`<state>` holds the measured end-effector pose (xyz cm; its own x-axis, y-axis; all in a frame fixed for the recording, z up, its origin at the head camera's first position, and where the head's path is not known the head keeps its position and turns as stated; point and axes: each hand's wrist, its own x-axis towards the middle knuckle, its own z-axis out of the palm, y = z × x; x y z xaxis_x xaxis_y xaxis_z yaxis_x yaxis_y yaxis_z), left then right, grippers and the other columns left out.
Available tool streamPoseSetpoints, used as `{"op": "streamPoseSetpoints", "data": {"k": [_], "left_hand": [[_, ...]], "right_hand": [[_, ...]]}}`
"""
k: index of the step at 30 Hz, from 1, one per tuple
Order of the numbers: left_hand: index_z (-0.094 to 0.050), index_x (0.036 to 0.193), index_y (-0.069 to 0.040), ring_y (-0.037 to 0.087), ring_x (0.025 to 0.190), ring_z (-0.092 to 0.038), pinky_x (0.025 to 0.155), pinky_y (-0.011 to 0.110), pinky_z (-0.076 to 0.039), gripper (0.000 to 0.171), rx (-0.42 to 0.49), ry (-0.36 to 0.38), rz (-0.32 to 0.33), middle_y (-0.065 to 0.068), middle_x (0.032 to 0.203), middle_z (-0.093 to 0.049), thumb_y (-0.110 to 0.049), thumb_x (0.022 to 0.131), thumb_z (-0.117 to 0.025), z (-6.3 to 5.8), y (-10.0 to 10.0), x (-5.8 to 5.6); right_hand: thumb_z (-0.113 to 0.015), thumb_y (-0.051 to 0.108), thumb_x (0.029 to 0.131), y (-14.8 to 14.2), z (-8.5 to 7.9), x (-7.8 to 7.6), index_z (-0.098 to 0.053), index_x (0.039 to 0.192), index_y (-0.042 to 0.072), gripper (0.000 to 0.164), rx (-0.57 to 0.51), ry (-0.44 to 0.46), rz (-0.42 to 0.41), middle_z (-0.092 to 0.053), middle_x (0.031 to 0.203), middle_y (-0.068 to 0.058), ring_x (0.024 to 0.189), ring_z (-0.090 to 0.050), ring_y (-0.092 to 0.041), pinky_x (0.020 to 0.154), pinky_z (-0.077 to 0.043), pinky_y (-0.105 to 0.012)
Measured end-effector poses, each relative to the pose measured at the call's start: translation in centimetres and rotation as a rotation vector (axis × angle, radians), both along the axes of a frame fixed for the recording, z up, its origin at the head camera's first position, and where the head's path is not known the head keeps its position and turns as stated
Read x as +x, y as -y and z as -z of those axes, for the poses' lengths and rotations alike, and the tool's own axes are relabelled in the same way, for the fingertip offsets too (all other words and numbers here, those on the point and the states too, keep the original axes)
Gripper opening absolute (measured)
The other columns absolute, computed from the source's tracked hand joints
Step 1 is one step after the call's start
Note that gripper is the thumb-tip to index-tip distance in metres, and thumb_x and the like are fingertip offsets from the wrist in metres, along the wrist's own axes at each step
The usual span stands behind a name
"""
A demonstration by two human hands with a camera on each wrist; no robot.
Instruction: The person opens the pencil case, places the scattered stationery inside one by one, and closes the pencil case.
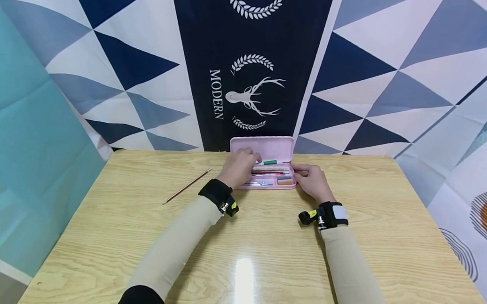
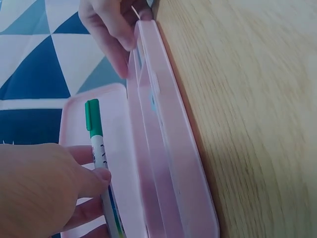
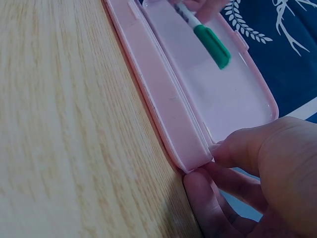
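Observation:
A pink pencil case (image 1: 259,188) lies at the table's far edge, its lid (image 1: 275,147) raised at the back. My left hand (image 1: 239,167) pinches a white marker with a green cap (image 2: 94,119) above the case, near the lid. At the case's right end my right hand (image 1: 312,180) grips the corner between thumb and fingers, as the right wrist view shows. Inside the case are several pencils (image 1: 271,171), a light blue item (image 1: 260,183) and an orange-brown block (image 1: 285,182) in a small compartment. Part of the case's left side is hidden behind my left hand.
To the left of the case a brown pencil (image 1: 189,186) lies slantwise on the wooden table (image 1: 279,248). Patterned cloth (image 1: 147,70) hangs right behind the table's far edge, and more cloth (image 1: 21,122) stands along the sides.

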<state>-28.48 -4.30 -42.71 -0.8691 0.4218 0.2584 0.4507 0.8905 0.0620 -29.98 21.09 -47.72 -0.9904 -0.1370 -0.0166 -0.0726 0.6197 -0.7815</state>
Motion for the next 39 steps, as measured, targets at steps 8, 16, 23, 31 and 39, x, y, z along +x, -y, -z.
{"op": "streamPoseSetpoints", "data": {"k": [8,16,23,31,39], "left_hand": [[-0.073,0.114,-0.018,0.022,0.098,-0.064,0.082,0.036,-0.057,0.037,0.023,-0.003,0.012,0.005,0.103,-0.070,0.001,0.083,-0.070,0.0,-1.5,0.0],[-0.072,0.118,-0.020,0.021,0.100,-0.063,0.079,0.037,-0.059,0.036,0.027,0.038,-0.013,0.004,0.107,-0.069,-0.004,0.086,-0.071,0.2,-2.2,0.1],[-0.074,0.116,-0.020,0.021,0.099,-0.064,0.082,0.037,-0.059,0.034,0.013,0.046,-0.024,0.004,0.105,-0.070,0.000,0.089,-0.066,1.0,-2.5,0.2],[-0.074,0.117,-0.018,0.022,0.099,-0.063,0.085,0.036,-0.058,0.033,0.020,0.074,-0.028,0.006,0.106,-0.070,-0.003,0.089,-0.069,1.9,-2.6,0.4],[-0.076,0.116,-0.019,0.022,0.095,-0.064,0.082,0.036,-0.058,0.028,0.018,0.070,-0.030,0.007,0.103,-0.072,-0.006,0.092,-0.067,2.6,-2.7,0.4]], "right_hand": [[-0.059,0.014,0.099,0.0,0.1,-0.1,-0.063,0.137,0.015,0.038,0.004,0.028,0.029,-0.063,0.136,-0.020,0.108,-0.064,-0.031,0.084,-0.053,-0.040],[-0.062,0.014,0.097,0.0,0.0,-0.1,-0.064,0.135,0.014,0.039,0.006,-0.002,0.020,-0.065,0.134,-0.020,0.098,-0.065,-0.028,0.069,-0.048,-0.029],[-0.062,0.014,0.096,-0.1,0.0,-0.1,-0.064,0.135,0.014,0.039,0.008,-0.003,0.028,-0.065,0.134,-0.019,0.098,-0.064,-0.028,0.069,-0.047,-0.029],[-0.061,0.015,0.097,-0.1,0.1,-0.1,-0.064,0.135,0.015,0.038,-0.004,0.021,0.030,-0.066,0.132,-0.020,0.101,-0.065,-0.029,0.075,-0.050,-0.034],[-0.060,0.016,0.098,-0.1,0.2,-0.2,-0.064,0.136,0.014,0.038,0.000,0.021,0.023,-0.065,0.134,-0.021,0.105,-0.066,-0.030,0.079,-0.054,-0.036]]}}
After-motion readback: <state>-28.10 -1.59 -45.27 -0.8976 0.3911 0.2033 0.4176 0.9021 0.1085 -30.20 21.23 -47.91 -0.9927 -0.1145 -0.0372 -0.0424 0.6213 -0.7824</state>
